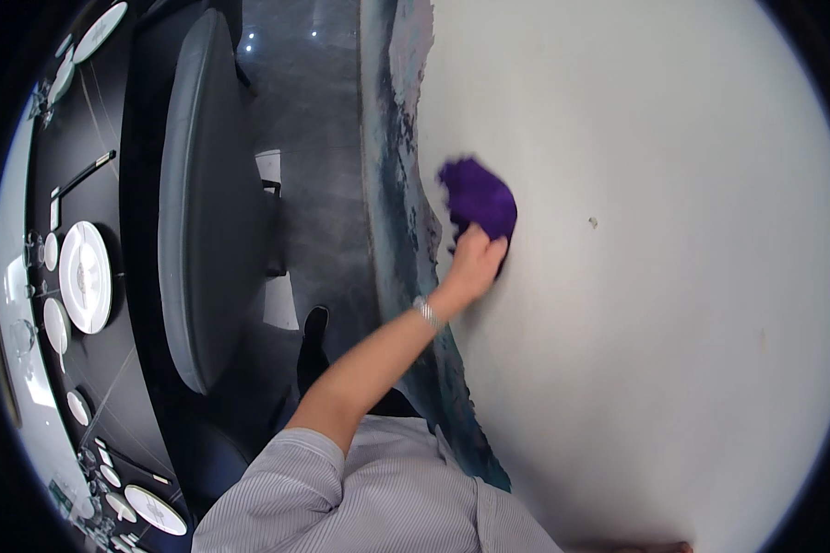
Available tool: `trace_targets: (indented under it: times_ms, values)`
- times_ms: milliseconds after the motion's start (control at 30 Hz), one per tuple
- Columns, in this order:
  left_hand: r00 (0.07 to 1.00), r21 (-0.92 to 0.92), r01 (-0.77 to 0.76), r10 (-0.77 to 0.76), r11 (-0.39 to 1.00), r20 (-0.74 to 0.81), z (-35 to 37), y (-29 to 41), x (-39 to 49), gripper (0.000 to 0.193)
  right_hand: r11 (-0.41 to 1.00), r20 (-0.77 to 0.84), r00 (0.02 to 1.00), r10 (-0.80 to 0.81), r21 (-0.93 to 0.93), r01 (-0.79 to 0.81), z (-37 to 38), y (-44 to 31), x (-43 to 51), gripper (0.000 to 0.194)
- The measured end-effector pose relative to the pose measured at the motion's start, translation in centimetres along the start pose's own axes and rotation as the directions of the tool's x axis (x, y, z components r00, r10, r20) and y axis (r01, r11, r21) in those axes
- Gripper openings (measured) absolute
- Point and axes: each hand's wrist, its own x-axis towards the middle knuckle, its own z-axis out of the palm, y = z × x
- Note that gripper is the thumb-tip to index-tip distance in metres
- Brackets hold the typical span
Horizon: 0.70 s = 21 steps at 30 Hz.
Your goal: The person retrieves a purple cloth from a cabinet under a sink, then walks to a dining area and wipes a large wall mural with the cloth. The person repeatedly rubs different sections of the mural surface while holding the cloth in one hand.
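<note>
A bunched purple cloth (481, 197) is gripped in my left hand (477, 259), which presses it against a pale, smooth wall surface (636, 138). The cloth's ragged edge is blurred. A silvery band (427, 313) circles the left wrist, and that arm reaches across in front of my body. Close to the hand, the pale surface meets an uneven strip of teal, dark blue and pinkish colour (404, 228). At the bottom edge, only a sliver of what looks like my right hand (685, 547) shows beside the pale surface; most of it is cut off.
A grey upholstered chair (214, 207) stands left of me on a dark glossy floor (318, 186). Behind it, a dark table (104, 373) carries white plates (86, 276), bowls, glasses and chopsticks (86, 173). The wall has a small chipped spot (593, 222).
</note>
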Motion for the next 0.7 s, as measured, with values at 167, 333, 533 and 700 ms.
trace_targets:
  times_ms: [167, 333, 533, 700]
  values:
    - [0.995, 0.035, -0.02, 0.016, 0.999, 0.102, 0.8, 2.0, -8.2, 0.039, 1.0, -0.029, 1.0, -0.002, 0.002, 0.002, 0.3, -0.4, 0.1, 0.015]
    - [0.988, 0.069, 0.032, -0.042, 0.997, 0.149, 2.8, -0.6, -15.1, 0.037, 0.998, -0.01, 0.998, -0.068, 0.018, 0.068, -0.1, -0.1, 0.1, 0.019]
    - [0.992, 0.16, 0.018, 0.002, 0.987, -0.124, 3.0, -4.6, -11.3, 0.034, 0.987, -0.007, 0.998, -0.06, 0.147, 0.061, -0.3, 0.6, -0.2, 0.018]
    - [0.973, 0.173, 0.1, -0.059, 0.98, -0.225, 3.7, -4.0, -12.8, 0.02, 0.982, -0.008, 0.999, -0.047, 0.183, 0.048, -0.1, 0.6, -0.4, 0.016]
